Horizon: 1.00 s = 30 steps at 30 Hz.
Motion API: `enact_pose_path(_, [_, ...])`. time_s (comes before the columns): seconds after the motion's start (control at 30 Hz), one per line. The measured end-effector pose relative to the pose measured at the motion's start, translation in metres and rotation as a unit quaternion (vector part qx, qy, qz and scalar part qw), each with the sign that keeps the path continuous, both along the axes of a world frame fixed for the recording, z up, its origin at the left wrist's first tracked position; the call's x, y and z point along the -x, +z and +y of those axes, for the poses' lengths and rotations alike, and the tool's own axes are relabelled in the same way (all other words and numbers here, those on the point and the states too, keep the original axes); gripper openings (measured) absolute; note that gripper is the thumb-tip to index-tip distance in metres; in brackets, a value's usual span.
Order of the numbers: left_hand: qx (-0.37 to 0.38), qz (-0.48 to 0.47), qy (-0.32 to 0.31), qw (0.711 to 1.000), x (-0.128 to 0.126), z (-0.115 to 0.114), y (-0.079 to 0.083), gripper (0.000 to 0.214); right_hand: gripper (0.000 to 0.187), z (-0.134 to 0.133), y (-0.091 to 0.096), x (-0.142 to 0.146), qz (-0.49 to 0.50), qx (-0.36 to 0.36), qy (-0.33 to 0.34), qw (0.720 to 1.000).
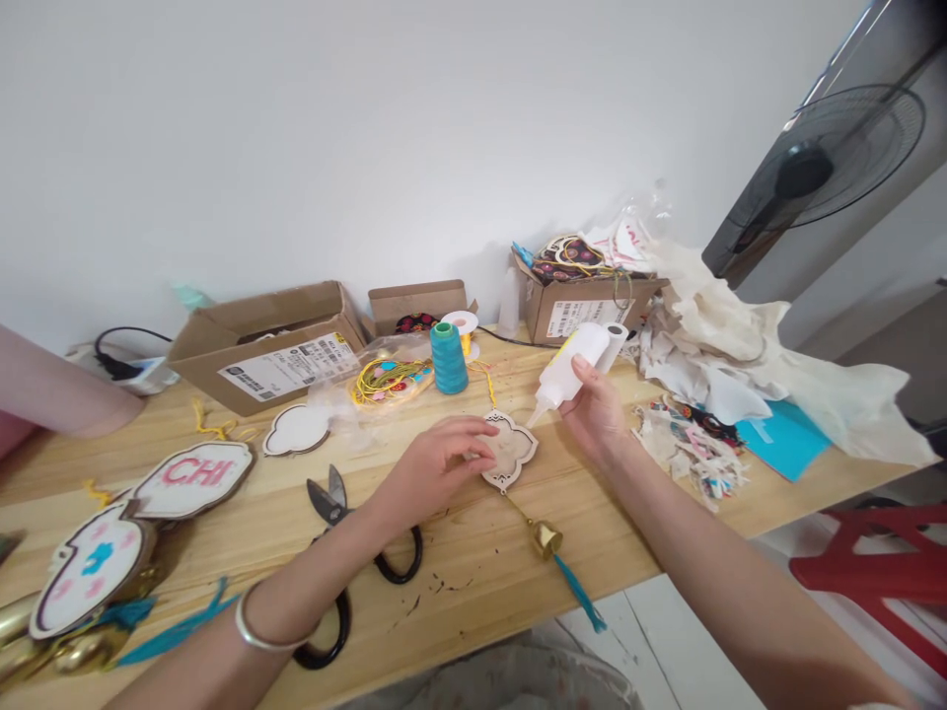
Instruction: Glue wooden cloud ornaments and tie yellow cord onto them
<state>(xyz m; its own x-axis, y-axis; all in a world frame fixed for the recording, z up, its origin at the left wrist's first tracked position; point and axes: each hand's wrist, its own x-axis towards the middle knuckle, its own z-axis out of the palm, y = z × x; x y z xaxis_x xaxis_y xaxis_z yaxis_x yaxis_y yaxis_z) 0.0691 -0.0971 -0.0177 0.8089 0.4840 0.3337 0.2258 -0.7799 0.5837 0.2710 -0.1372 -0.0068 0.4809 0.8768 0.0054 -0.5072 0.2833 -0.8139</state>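
Note:
My right hand is wrapped round a white glue bottle, tilted with its nozzle pointing down and left at a small wooden ornament frame lying on the wooden table. My left hand rests on the frame's left edge, fingers curled and pressing it down. A yellow cord runs from the frame to a brass bell with a teal tassel near the table's front edge. A silver bangle sits on my left wrist.
Black-handled scissors lie under my left forearm. A teal thread spool, cardboard boxes, a bag of yellow cords, finished plaques, fabric scraps, crumpled white cloth, a fan and a red stool surround the work spot. Another person's arm is at far left.

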Motion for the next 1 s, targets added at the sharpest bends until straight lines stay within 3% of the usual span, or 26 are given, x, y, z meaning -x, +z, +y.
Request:
enact_pose_path(0.17, [-0.038, 0.029, -0.012, 0.999, -0.026, 0.015, 0.004, 0.019, 0.027, 0.000, -0.001, -0.002, -0.003, -0.020, -0.003, 1.000])
enact_pose_path(0.37, [-0.086, 0.059, -0.015, 0.994, -0.042, 0.013, 0.001, 0.019, 0.025, -0.003, 0.003, -0.005, 0.032, -0.042, 0.011, 0.999])
enact_pose_path(0.6, [-0.050, 0.061, -0.014, 0.997, -0.034, 0.016, 0.006, 0.023, 0.024, -0.003, 0.004, -0.005, 0.073, -0.046, 0.006, 0.996])
enact_pose_path(0.83, [-0.200, 0.144, -0.058, 0.967, -0.017, 0.008, 0.005, 0.029, 0.024, -0.003, 0.004, -0.005, 0.066, -0.047, 0.006, 0.997])
enact_pose_path(1.0, [-0.236, 0.170, -0.042, 0.956, -0.015, 0.007, 0.001, 0.033, 0.023, -0.003, 0.004, -0.005, 0.061, -0.042, -0.007, 0.997])
